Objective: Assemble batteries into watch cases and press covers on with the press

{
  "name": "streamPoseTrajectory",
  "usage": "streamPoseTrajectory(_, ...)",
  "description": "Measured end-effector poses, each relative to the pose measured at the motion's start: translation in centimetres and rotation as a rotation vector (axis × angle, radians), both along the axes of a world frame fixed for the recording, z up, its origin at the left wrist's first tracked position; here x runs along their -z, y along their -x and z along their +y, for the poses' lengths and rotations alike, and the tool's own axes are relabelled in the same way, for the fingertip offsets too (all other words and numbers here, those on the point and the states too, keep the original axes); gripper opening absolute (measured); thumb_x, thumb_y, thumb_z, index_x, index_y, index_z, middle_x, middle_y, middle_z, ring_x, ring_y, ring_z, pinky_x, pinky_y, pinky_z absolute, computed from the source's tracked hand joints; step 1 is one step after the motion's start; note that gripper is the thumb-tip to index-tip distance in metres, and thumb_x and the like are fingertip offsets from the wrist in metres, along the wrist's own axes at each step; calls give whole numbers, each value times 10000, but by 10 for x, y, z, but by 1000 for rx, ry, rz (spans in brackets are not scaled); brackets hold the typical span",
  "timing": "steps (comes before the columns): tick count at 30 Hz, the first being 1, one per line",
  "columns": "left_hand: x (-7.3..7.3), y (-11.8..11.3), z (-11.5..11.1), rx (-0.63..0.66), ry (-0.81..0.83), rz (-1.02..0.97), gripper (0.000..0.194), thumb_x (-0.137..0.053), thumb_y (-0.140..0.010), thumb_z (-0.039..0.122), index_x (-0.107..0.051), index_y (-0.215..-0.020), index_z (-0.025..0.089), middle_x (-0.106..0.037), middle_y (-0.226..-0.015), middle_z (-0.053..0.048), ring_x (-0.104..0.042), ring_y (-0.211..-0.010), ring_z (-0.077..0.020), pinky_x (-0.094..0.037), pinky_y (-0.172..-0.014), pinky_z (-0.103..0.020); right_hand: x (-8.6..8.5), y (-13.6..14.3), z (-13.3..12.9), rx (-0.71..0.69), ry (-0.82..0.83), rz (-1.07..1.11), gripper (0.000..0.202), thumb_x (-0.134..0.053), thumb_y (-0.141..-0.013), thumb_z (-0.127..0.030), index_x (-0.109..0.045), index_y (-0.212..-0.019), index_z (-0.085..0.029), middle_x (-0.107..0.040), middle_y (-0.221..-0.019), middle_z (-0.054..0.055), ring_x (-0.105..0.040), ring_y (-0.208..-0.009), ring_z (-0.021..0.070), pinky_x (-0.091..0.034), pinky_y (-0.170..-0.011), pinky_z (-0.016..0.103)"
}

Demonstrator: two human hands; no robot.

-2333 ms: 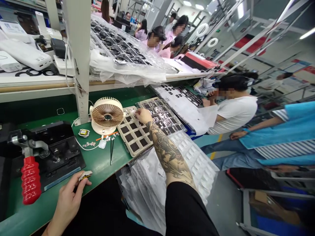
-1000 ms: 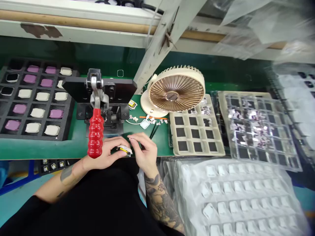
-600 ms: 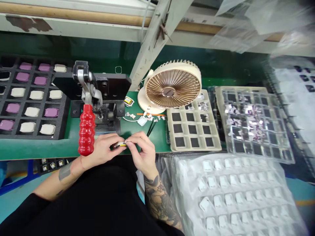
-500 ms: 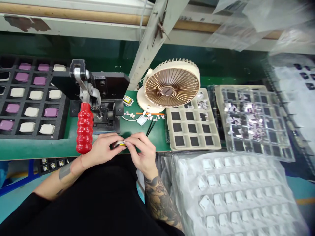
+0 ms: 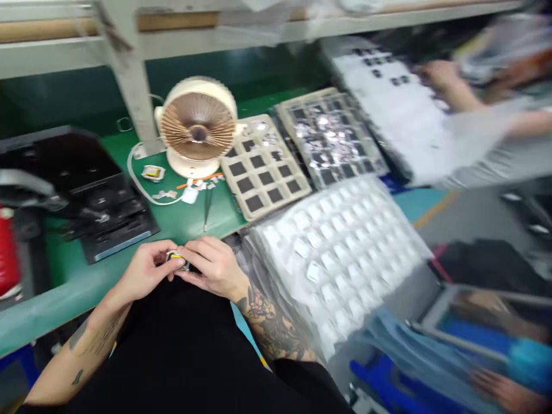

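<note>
Close to my body, at the front edge of the green bench, I hold a small watch-like device casing (image 5: pixel 175 256) with a yellow part showing. My left hand (image 5: pixel 145 269) pinches one side of it between thumb and fingers. On the other side, my right hand (image 5: pixel 214 265) has its fingers closed on the same casing and partly covers it. Beyond my hands lie black tweezers (image 5: pixel 207 210) and a similar casing (image 5: pixel 153 173) with a yellow middle.
A black press fixture (image 5: pixel 107 213) with a red handle (image 5: pixel 7 253) stands left. A cream fan (image 5: pixel 198 132) is behind small white parts. Rightward are compartment trays (image 5: pixel 280 201), a wrapped sheet of white pieces (image 5: pixel 276 230) and a blurred co-worker's arm (image 5: pixel 457 86).
The view has swung right, bringing co-workers into sight and losing the foam tray on the left. Both hands still hold the casing, now tilted so more yellow shows.
</note>
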State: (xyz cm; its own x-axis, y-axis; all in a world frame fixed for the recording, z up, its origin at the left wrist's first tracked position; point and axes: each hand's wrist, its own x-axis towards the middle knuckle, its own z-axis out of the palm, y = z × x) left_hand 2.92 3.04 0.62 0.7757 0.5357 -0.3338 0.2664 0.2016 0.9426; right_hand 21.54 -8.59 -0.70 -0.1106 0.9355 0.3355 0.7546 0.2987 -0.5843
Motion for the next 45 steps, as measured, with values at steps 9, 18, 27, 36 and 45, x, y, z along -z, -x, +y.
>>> streamPoseTrajectory(9,11,-19,-10,-74,-26,-24,455,-929,-851,500,-782,-1142,184,-823,-1051,-99,-813,-898,-246,-675,-811,-333,-51,-92,-123,891,170,-215,301,-564,-1076,-189,-720,-1333,-216,-767,-1241,140,-722,-1172,304,-600,-1017,462)
streamPoseTrajectory(18,18,-25,-18,-38,-62,90,503,-842,-925,577,-734,-1257,214,-804,-1078,-84,-794,-986,-257,-652,-900,-348,-44,-118,-182,1189,713,-156,215,-677,-1015,-236,-753,-1214,-205,-803,-1083,91,-755,-978,279,-545,-866,378)
streamPoseTrajectory(27,22,-22,-20,-139,-156,99,478,-771,-971,615,-754,-1218,207,-750,-863,-18,-648,-656,-139,-544,-631,-245,-51,-92,-159,1164,-19,221,289,-676,-1064,-364,-731,-1331,-267,-754,-1123,60,-732,-902,192,-583,-799,341)
streamPoseTrajectory(36,15,-5,-18,-546,-15,-188,413,-840,-962,423,-689,-1260,180,-819,-965,-70,-797,-787,-199,-611,-655,-270,-23,5,5,218,13,596,147,-647,-1064,-181,-759,-1118,-258,-740,-1109,64,-732,-1083,216,-611,-961,381)
streamPoseTrajectory(45,27,39,-17,-814,-142,-215,354,-801,-994,338,-755,-1306,176,-845,-1011,-90,-808,-863,-200,-644,-753,-279,-14,51,56,-153,123,526,361,-621,-1070,-123,-753,-1342,-319,-773,-1132,46,-743,-1049,202,-638,-956,376)
